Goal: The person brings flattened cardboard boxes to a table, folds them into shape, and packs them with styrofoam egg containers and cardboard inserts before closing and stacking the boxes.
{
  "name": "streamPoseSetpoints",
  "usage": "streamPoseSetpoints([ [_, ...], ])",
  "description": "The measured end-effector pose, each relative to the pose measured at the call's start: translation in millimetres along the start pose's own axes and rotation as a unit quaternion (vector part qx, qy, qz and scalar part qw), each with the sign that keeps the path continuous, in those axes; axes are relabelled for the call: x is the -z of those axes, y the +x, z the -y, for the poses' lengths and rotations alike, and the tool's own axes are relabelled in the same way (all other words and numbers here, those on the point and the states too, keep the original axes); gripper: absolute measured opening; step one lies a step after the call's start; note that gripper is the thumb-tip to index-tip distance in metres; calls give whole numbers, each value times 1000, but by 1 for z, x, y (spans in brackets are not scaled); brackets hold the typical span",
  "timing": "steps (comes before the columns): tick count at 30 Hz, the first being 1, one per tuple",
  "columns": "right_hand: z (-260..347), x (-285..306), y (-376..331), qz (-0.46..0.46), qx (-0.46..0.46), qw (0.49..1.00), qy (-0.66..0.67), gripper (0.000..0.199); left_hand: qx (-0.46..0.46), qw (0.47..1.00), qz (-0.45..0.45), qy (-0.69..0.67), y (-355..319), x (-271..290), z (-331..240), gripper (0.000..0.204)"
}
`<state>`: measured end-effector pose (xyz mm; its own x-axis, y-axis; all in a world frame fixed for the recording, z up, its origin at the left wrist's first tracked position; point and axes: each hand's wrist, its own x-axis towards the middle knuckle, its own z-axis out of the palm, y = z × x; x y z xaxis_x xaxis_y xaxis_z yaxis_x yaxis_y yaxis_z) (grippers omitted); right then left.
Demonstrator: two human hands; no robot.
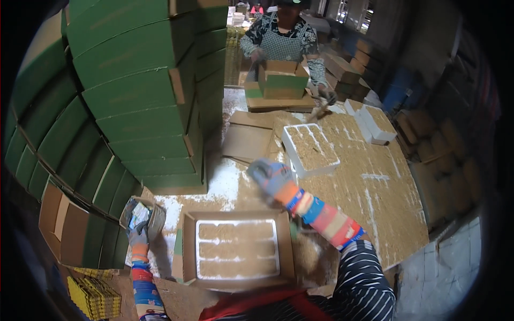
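Open cardboard box [235, 251] sits at 6 o'clock on the table [375, 203], flaps up; inside it a white foam tray [237, 249] with three long compartments, each packed level with tan sawdust-like fill.

A second white foam tray [310, 150], also filled with the tan stuff, lies uncased at 1 o'clock from the box.

Right hand [270, 176], grey-gloved with a striped sleeve, is blurred above the table between the two trays; cannot tell whether it grips anything.

Left hand [139, 234], gloved, at 9 o'clock of the box, closed on the rim of a round metal tin [143, 215]; contents unclear.

Stacks of green and brown folded cartons [139, 91] wall off 9 to 12 o'clock. Flat brown cardboard sheets [246, 139] lie at 12.

The tabletop is dusted with tan grit and white streaks; open surface runs toward 3 o'clock.

Across the table, another person [284, 37] handles a green-banded carton [282, 79].
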<state>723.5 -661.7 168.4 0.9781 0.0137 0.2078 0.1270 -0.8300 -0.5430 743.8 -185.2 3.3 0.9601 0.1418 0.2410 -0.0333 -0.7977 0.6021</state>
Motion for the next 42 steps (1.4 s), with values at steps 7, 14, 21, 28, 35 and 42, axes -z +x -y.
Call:
streamPoseSetpoints([
  [7, -154, -140, 136, -4, -18, 950, -311, 90, 153, 918, -214, -296, 22, 6, -13, 19],
  [14, -243, -172, 161, 81, -69, 953, -282, 59, 34, 913, -129, -385, -48, 47, -227, 10],
  [21, -234, -89, 125, 209, 32, 959, -187, 38, -338, 910, 224, 90, -70, 19, -279, 60],
  [28, -31, 57, -15, -187, 336, 922, 36, 40, -84, 893, -15, -443, -48, 76, -201, 52],
  [35, 12, 21, -96, 117, 471, 847, -219, 29, -473, 850, 187, -134, -68, 87, -273, 72],
  [42, 8, -29, -110, 404, 325, 740, -428, 31, -428, 693, 562, 141, -110, 8, -243, 62],
])
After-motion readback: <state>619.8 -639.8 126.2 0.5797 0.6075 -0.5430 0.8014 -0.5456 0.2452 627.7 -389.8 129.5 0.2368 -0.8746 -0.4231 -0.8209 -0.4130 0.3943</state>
